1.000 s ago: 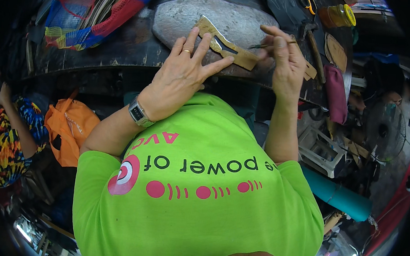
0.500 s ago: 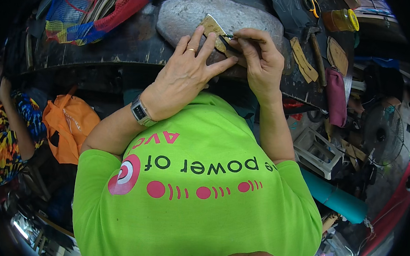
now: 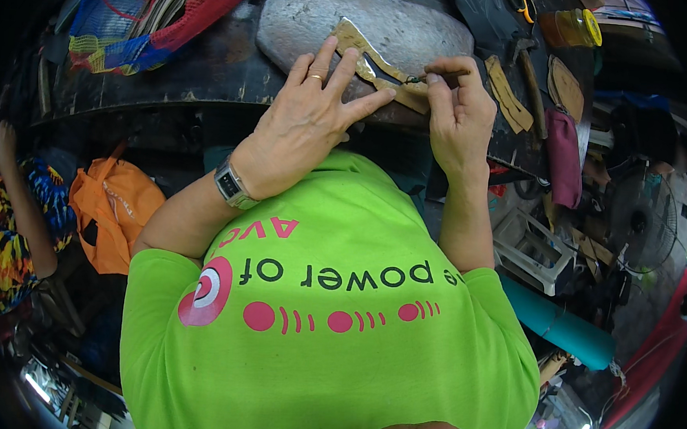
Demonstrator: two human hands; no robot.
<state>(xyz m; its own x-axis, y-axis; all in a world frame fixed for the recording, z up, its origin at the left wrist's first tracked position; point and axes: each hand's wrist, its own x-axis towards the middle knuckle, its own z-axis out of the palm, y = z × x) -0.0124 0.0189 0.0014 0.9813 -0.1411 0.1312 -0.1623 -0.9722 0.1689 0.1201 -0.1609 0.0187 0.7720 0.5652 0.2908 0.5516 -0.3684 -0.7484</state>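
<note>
A tan leather cut-out piece (image 3: 352, 40) lies on a grey stone slab (image 3: 418, 26) at the top middle. My left hand (image 3: 306, 122), with a ring and a wristwatch, presses spread fingers down on the piece. My right hand (image 3: 460, 115) pinches a thin dark tool (image 3: 415, 79) whose tip touches the leather's right end. My bright green shirt fills the lower middle of the view.
More tan leather pieces (image 3: 508, 95), a hammer (image 3: 530, 65) and a maroon pouch (image 3: 563, 157) lie on the dark bench to the right. Netted sacks (image 3: 127, 28) sit upper left. An orange bag (image 3: 116, 204) and another person in patterned clothes (image 3: 4, 225) are at left. A teal roll (image 3: 561, 326) lies lower right.
My right hand came down and left with the tool onto the leather piece, which now lies flat on the slab. My left fingers stayed pressed on it.
</note>
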